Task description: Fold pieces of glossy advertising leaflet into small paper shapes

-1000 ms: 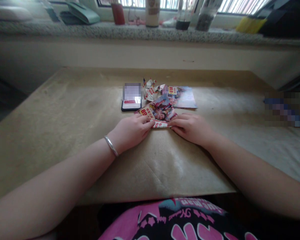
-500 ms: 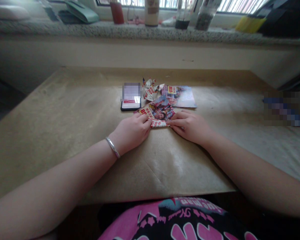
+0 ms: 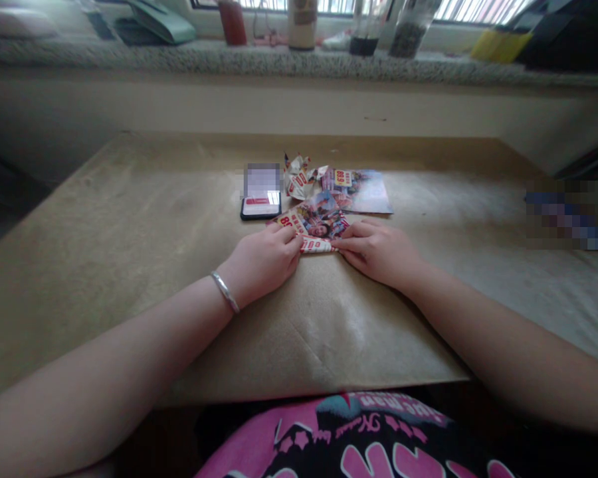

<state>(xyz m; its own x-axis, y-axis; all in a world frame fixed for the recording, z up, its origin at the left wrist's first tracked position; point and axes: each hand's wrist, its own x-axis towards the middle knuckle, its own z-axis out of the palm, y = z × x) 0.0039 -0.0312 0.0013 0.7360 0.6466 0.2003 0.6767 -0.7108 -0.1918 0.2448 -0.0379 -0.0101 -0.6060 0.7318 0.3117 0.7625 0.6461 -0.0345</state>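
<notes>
A colourful printed flyer [image 3: 315,226], partly folded, lies on the brown paper-covered table [image 3: 129,252]. My left hand [image 3: 262,262], with a silver bracelet on its wrist, presses its curled fingers on the flyer's near left edge. My right hand [image 3: 379,251] presses the near right edge with fingers held together. Both hands pinch the folded strip at the front of the flyer.
A phone [image 3: 260,199] lies just beyond the flyer on the left. A crumpled flyer piece [image 3: 299,179] and a flat flyer [image 3: 363,192] lie behind. Jars and bottles stand on the stone windowsill [image 3: 279,60]. A blurred object [image 3: 571,216] sits at the right.
Both hands have shifted slightly forward on the flyer, pressing its front fold; otherwise nothing has moved.
</notes>
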